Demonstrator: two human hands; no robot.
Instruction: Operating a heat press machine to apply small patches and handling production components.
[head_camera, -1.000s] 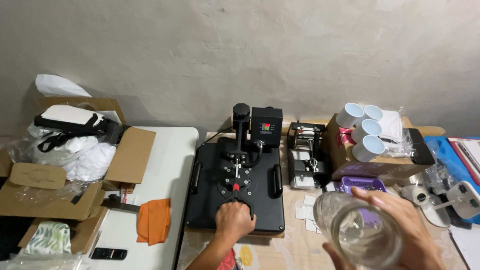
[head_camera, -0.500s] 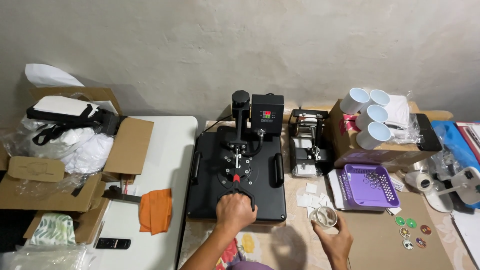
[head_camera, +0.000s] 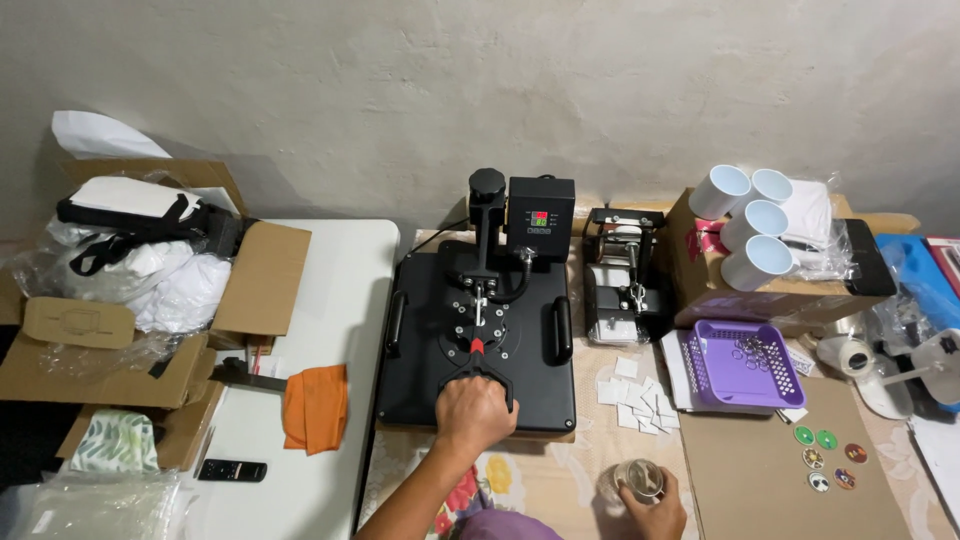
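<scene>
Gripping the heat press handle (head_camera: 478, 372), left hand (head_camera: 473, 412) has fingers curled fully around it, at the front edge of the black heat press (head_camera: 480, 330). Right hand (head_camera: 655, 505) wraps a clear glass (head_camera: 634, 480) from the side, fingers closed partway round it, glass standing upright on the patterned tablecloth (head_camera: 540, 470) near the bottom of view. Small white paper squares (head_camera: 635, 395) lie just beyond the glass. Purple tray (head_camera: 735, 365) sits to the right of them, white mugs (head_camera: 750, 225) on a cardboard box behind. Orange cloth (head_camera: 315, 405) on the white table left of the press.
</scene>
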